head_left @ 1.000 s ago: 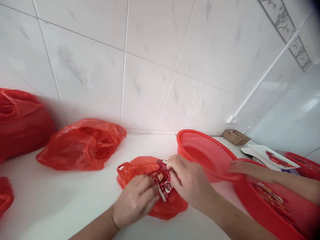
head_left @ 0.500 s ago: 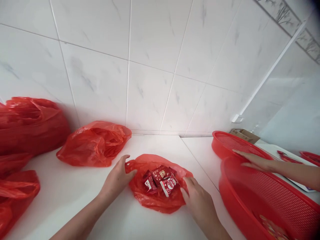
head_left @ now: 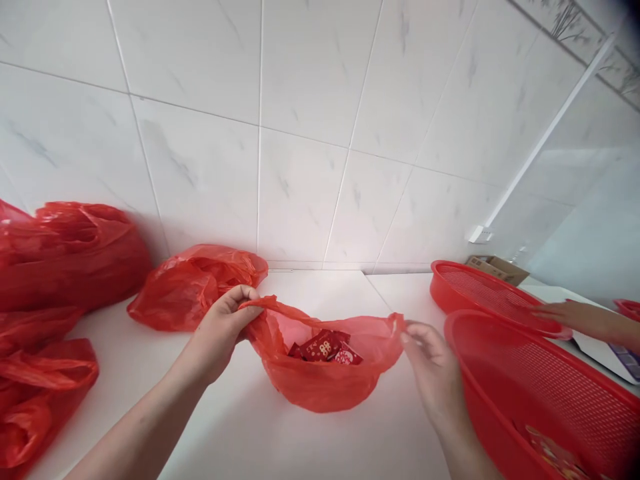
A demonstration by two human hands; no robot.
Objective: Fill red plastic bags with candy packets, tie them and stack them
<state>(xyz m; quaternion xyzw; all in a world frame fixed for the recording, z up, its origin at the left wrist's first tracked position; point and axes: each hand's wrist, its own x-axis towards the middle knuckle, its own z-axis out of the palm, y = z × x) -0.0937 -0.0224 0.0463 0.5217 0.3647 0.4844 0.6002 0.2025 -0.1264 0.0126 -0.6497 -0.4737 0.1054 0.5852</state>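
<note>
A thin red plastic bag [head_left: 325, 387] stands on the white table in front of me, its mouth stretched wide. Inside it lie several small red packets [head_left: 325, 347] with white and gold print. My left hand [head_left: 225, 327] pinches the left edge of the bag's mouth between thumb and fingers. On the opposite side, my right hand [head_left: 433, 363] grips the right corner of the rim, which is pulled up and outward. The fingertips of both hands are partly covered by the plastic or by each other.
Filled red bags [head_left: 90, 260] sit at the left, and another red bag [head_left: 185, 287] rests by the tiled wall. Two red mesh baskets [head_left: 530, 360] stand at the right, the nearer one with packets. Another person's hand [head_left: 575, 317] is over the farther basket. A cardboard box [head_left: 495, 268] is behind.
Both my hands have risen and spread apart, pulling the bag's rim up and wide, so its sides partly cover the packets. The other person's hand has shifted right.
</note>
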